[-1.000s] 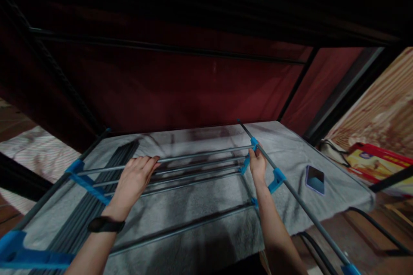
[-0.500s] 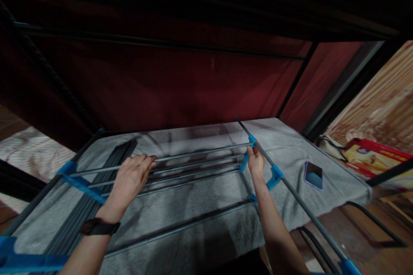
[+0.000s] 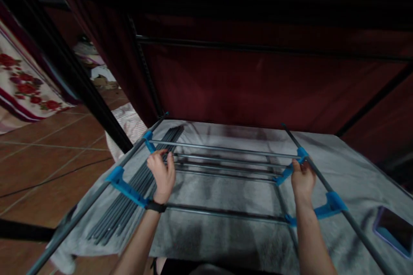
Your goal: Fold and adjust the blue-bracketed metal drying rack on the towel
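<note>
Beyond the left edge of the bed (image 3: 351,172), a tiled floor (image 3: 48,146) runs back to a patterned cloth with red flowers (image 3: 19,86). On the bed's left side, over its gray cover, a bundle of dark loose rods (image 3: 129,197) lies lengthwise under the left rail (image 3: 97,193) of a metal rack (image 3: 226,167), just beside a blue connector (image 3: 125,184). Right of that, the left hand (image 3: 161,174), with a black band (image 3: 155,206) at the wrist, has its fingers curled on one of the thin crossbars close to the rail; whether it truly grips the bar I cannot tell. The rack itself stands on the middle of the bed, its gray crossbars running side to side between the two rails. At the right rail (image 3: 335,197), the right hand (image 3: 302,180) is closed around a blue connector (image 3: 292,167) where the crossbars meet it. Near the bed's right edge a phone (image 3: 392,230) lies flat on the cover. Dark red fabric (image 3: 258,81) hangs behind the bed.
</note>
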`<state>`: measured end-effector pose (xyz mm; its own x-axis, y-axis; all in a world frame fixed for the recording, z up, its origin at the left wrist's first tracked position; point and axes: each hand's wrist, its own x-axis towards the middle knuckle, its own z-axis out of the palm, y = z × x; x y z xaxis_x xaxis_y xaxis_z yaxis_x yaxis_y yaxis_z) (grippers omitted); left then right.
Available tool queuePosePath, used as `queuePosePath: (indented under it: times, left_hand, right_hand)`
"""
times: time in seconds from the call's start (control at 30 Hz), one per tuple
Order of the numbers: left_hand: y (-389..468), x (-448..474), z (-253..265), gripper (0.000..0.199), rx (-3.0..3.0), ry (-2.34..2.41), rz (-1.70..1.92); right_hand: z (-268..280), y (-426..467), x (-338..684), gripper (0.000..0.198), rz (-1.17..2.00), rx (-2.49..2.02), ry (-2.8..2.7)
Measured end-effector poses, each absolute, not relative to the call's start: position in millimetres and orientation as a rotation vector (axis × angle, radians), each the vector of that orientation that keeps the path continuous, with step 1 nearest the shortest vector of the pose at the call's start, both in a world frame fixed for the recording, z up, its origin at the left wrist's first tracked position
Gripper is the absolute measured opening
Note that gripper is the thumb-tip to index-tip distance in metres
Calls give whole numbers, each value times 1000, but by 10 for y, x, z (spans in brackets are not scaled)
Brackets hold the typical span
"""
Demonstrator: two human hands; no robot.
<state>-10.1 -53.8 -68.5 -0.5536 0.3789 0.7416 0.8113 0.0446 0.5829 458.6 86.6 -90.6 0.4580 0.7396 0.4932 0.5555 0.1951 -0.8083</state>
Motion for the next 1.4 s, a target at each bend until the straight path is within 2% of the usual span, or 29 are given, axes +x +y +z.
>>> queuePosePath:
  times: [0.13, 0.37, 0.6, 0.77, 1.0, 1.4]
  left_hand:
    - [-529, -457, -757, 39, -794, -1971, -1821]
    - [-252, -662, -548, 58, -883, -2006, -1973]
    - [-97, -732, -542, 49, -717, -1926, -2135]
    - [-68, -745, -552, 48, -680, -1905, -2135]
    - [-81, -729, -489, 50, -779, -1968, -2023]
    - [346, -848, -483, 41, -914, -2075, -1925]
  right_hand:
    - [-938, 875, 4582, 60, 174, -1482, -1154]
    - [-956, 918, 4595, 65, 239, -1481, -1075]
    - [-948, 911, 4589, 65, 272, -1482, -1037]
    - [-949, 901, 4582, 63, 281, -1520, -1006]
    - [-743, 817, 4536, 51, 245, -1580, -1118]
    - [-637, 1045, 4520, 57, 297, -1575, -1147]
